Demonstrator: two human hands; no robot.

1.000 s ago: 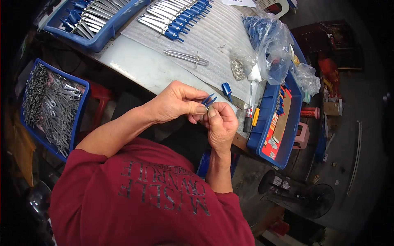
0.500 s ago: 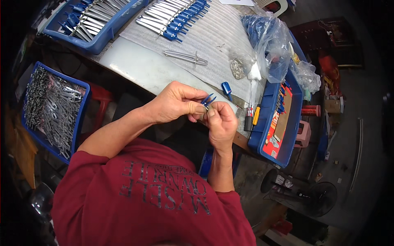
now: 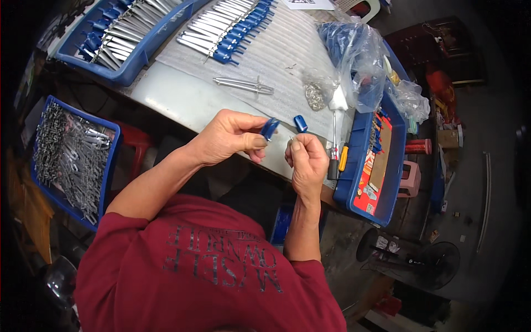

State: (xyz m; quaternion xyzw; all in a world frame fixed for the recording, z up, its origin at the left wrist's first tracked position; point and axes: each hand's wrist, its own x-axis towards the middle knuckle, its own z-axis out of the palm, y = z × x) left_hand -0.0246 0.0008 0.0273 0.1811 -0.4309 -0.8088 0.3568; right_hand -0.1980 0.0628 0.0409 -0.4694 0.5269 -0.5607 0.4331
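Observation:
Between thumb and fingers of my left hand (image 3: 228, 138) is a blue plastic piece (image 3: 269, 129), raised above the table's near edge. Close to its right, my right hand (image 3: 308, 166) pinches a tiny metal piece (image 3: 291, 139), too small to make out in kind. The two hands are apart. Just beyond my right fingertips a second blue plastic piece (image 3: 300, 123) lies on the table. A slim metal assembly with a crosspiece (image 3: 243, 84) rests further back on the foam sheet (image 3: 287, 50).
Blue-ended metal pieces (image 3: 227, 36) lie in a row at the back, beside a full blue bin (image 3: 124, 72). Small metal parts (image 3: 315, 98) sit in a clear bag. Right are a yellow-handled screwdriver (image 3: 343, 158), another screwdriver (image 3: 333, 160) and a blue tray (image 3: 354, 188). Lower left: a parts crate (image 3: 113, 149).
My hands have moved apart, the right one to the right. The blue piece in my left hand has turned and shows more. The view has shifted slightly.

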